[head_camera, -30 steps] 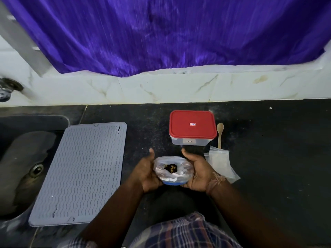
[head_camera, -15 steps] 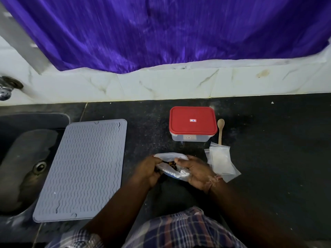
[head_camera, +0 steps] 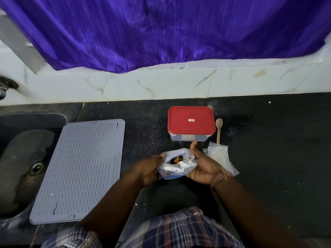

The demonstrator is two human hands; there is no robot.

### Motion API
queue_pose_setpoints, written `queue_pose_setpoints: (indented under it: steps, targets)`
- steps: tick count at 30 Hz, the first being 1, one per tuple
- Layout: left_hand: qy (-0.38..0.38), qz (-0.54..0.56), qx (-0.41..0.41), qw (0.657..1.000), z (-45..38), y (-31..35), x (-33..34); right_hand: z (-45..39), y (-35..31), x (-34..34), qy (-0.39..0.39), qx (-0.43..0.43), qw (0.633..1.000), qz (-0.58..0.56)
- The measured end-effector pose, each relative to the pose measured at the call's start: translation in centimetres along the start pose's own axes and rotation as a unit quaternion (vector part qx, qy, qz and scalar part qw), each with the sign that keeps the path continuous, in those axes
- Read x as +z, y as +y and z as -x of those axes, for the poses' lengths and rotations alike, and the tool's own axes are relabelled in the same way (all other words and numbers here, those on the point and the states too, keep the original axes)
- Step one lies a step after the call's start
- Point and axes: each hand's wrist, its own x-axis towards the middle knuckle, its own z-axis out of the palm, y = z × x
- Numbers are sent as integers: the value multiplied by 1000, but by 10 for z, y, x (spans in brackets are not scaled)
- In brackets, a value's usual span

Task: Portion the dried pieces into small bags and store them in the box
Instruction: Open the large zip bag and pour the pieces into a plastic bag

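Observation:
A clear plastic bag (head_camera: 176,165) with dark and orange dried pieces inside is held between both hands, just above the black counter (head_camera: 268,158). My left hand (head_camera: 148,170) grips its left edge with curled fingers. Cupping the bag's right side is my right hand (head_camera: 201,166), thumb raised. The bag's mouth faces up and is open. Behind the hands stands a clear box with a red lid (head_camera: 191,122), lid on. A stack of small empty bags (head_camera: 219,155) lies right of my right hand, partly hidden by it.
A wooden spoon (head_camera: 218,129) lies right of the box. A grey ribbed mat (head_camera: 82,167) covers the counter at the left, beside a sink (head_camera: 19,163). A white tiled ledge and purple curtain run along the back.
The bag was cupped by both hands, then tilted and worked at its top; now its mouth is spread open, showing the pieces. The box, spoon and small bags have not moved.

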Motion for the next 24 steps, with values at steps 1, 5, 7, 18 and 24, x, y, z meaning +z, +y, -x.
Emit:
queue_pose_setpoints:
  steps: [1, 5, 7, 18, 24]
  targets:
    - [2, 36, -22, 999, -1, -1, 0, 2, 3, 0, -24, 11, 1000, -11]
    - [-23, 158, -55, 986, 2, 3, 6, 9, 10, 3, -81, 30, 995, -57]
    - [-55, 215, -57, 973, 4, 5, 7, 8, 8, 8, -83, 14, 995, -51]
    - [79, -17, 135, 987, -4, -4, 13, -14, 30, -9, 71, -152, 977, 131]
    - [117, 23, 162, 980, -8, -14, 0, -6, 30, -3, 177, -110, 857, 471]
